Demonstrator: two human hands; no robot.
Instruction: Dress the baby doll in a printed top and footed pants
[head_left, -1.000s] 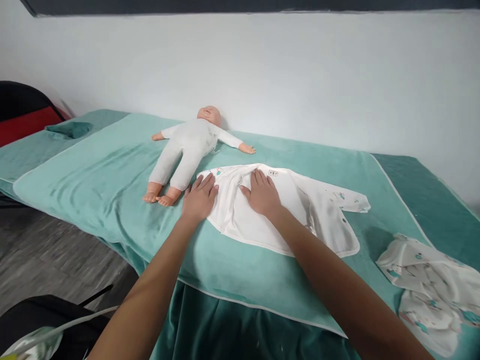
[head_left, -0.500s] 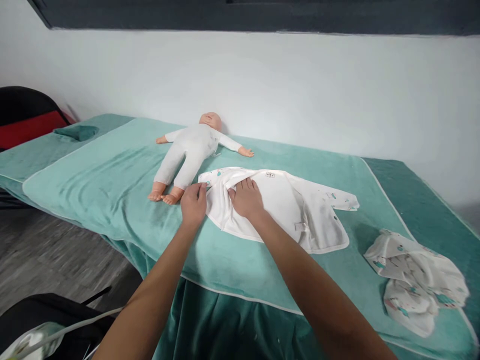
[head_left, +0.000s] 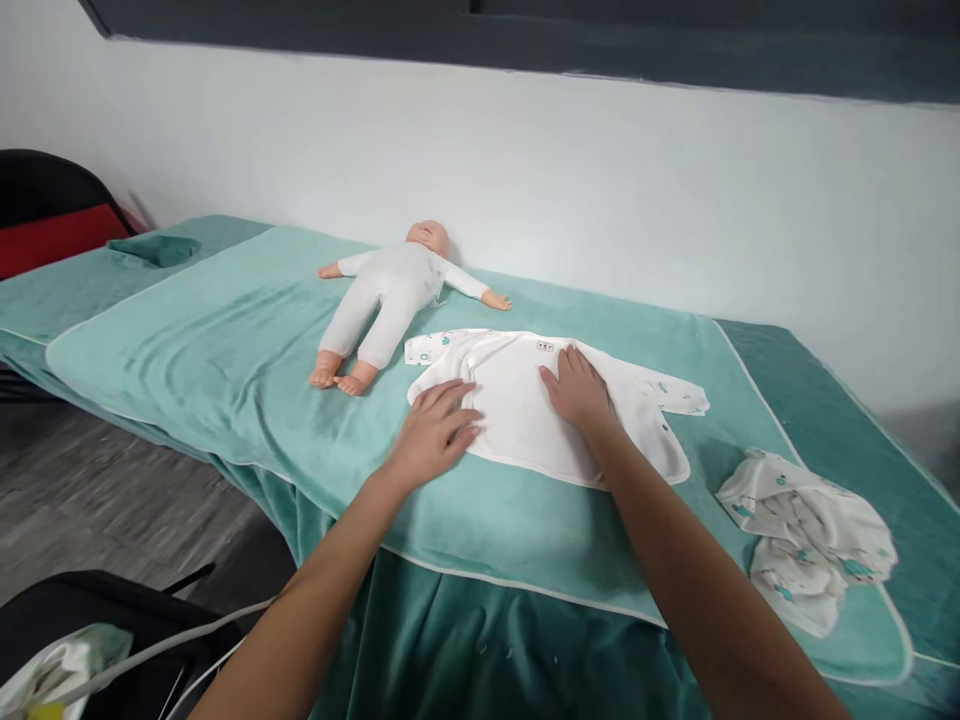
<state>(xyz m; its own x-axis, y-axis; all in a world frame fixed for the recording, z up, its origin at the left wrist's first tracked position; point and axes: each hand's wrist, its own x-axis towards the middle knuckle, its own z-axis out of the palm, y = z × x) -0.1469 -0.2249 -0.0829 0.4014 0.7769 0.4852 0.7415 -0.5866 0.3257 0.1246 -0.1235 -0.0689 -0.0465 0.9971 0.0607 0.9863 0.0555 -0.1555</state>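
Note:
A white baby shirt (head_left: 517,405) with small printed figures on its sleeves lies spread open, inside up, on the green bed cover (head_left: 247,330). My left hand (head_left: 439,430) rests at its lower left edge, fingers spread and holding nothing. Flat on the upper middle of the shirt, just right of the neck label, lies my right hand (head_left: 576,385), its fingers stretched out. Beyond the shirt, to the left, a baby doll (head_left: 394,290) with a white cloth body lies on its back, arms out.
A crumpled printed white garment (head_left: 810,535) lies on the right of the bed. At the lower left stands a black chair (head_left: 112,610) with a cloth and a pale cable (head_left: 187,630). Another black chair with a red seat (head_left: 60,240) is at the far left. A white wall (head_left: 525,180) borders the bed's back.
My left hand has let go of the shirt's left sleeve and moved right onto its lower edge. My right hand has slid right, and the left side of the shirt lies flatter.

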